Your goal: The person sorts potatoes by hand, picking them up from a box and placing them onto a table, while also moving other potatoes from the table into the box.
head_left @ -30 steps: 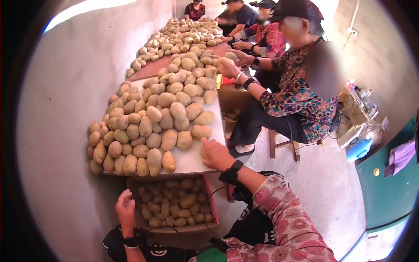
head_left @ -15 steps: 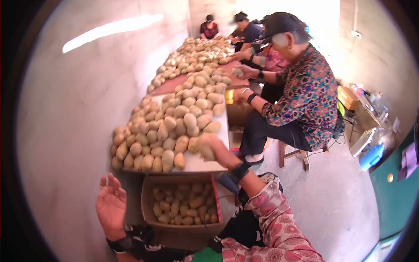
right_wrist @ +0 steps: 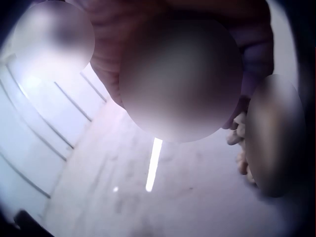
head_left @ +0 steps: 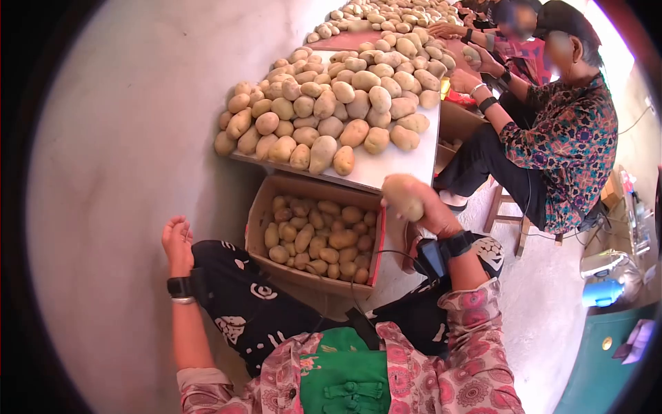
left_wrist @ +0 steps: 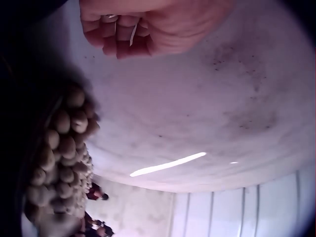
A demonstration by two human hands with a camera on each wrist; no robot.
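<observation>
My right hand (head_left: 436, 208) grips a potato (head_left: 405, 199) with its fingers curled round it, off the table's near corner and to the right of the box. In the right wrist view that potato is blurred and the palm (right_wrist: 107, 47) shows behind it. Beside the wall, my left hand (head_left: 178, 243) is raised over the left knee, holding nothing. Its fingers (left_wrist: 118, 39) are loosely bent in the left wrist view. A heap of potatoes (head_left: 324, 103) covers much of the white table (head_left: 415, 157). More potatoes lie in the cardboard box (head_left: 310, 279) below its near edge.
A pale wall (head_left: 124, 138) runs along the left. On the right a person in a patterned shirt (head_left: 552, 152) sits on a wooden stool (head_left: 507, 214), holding a potato (head_left: 472, 55). Several people sit farther along the table. A blue bottle (head_left: 601, 293) stands far right.
My right hand has come off the table's near corner with a potato and moved back toward me. The left hand stays raised at the left. The head view has tilted down.
</observation>
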